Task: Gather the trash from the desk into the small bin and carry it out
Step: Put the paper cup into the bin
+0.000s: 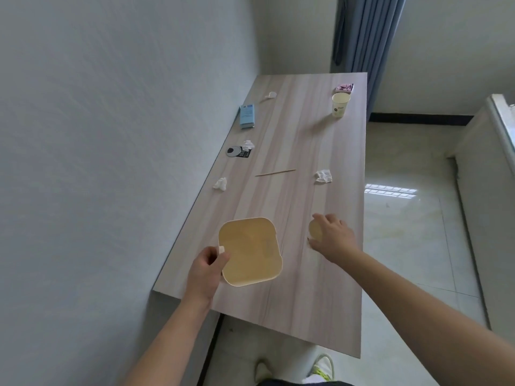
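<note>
Left hand closed around the white handle at the near-left edge of the small bin, which sits on the near part of the bench, open top showing a tan inside. Right hand, fingers curled, wraps a paper cup lying on its side right of the bin. Farther off: crumpled tissues, a thin wooden stick, an upright paper cup, a blue box.

blue box: print at the desk's ten o'clock, too small to read
paper cup: small mark, unreadable
black card: white lettering, illegible
</note>
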The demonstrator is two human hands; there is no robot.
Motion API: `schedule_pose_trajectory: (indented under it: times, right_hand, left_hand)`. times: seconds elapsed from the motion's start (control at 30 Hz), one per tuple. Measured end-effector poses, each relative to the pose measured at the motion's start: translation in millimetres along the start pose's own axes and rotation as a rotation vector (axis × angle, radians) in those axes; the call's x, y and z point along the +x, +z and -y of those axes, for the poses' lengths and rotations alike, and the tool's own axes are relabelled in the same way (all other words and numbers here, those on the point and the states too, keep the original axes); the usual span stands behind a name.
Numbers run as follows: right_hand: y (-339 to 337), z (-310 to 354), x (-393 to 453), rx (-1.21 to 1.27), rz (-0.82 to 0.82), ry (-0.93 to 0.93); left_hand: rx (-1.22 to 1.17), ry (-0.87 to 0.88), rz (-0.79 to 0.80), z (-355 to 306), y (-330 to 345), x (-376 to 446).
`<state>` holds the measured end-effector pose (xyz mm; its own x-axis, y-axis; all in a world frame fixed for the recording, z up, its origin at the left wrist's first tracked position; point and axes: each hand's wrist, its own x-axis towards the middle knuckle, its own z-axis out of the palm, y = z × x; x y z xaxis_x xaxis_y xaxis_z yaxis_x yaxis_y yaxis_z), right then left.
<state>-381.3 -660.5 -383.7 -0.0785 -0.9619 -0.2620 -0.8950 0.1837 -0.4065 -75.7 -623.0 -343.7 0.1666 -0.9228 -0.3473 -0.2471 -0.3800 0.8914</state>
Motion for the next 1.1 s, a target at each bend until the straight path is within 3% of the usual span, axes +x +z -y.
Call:
schedule_pose_trajectory:
  times: [0.13, 0.23, 0.37, 0.5, 0.77, 0.97, 1.1]
  right_hand:
    - [-41.1, 27.0, -34.4, 0.341, -0.128, -0.087]
    - [-65.9, 49.1, -65.2, 0.373, -0.138, -0.211]
    - [-60.6, 76.5, -96.2, 0.270, -0.067, -0.327]
    - [-42.0, 105.9, -110.9, 0.121, 0.007, -0.251]
    - [-17.3, 160.8, -122.0, -0.318, 0.076, -0.268]
    - [-11.2, 172.7, -136.3, -0.382, 0.082, -0.219]
    - [-15.4, 162.9, -158.6, -0.313, -0.019, -0.184]
  left_hand:
    - [-0.013, 0.001, 0.000, 5.2, 5.1, 0.1]
    - [-0.015, 0.000, 0.028, 3.8, 11.0, 1.4]
    - [-0.017, 0.038, 0.105, -5.9, 17.7, -1.4]
    - [0.042, 0.161, 0.206, -14.6, 5.2, -4.4]
    - [0.174, 0.343, 0.324, -13.0, -28.9, -11.6]
    - [0.154, 0.341, 0.352, -21.0, -29.4, -21.7]
    - [0.163, 0.347, 0.427, -19.0, -19.9, -22.6]
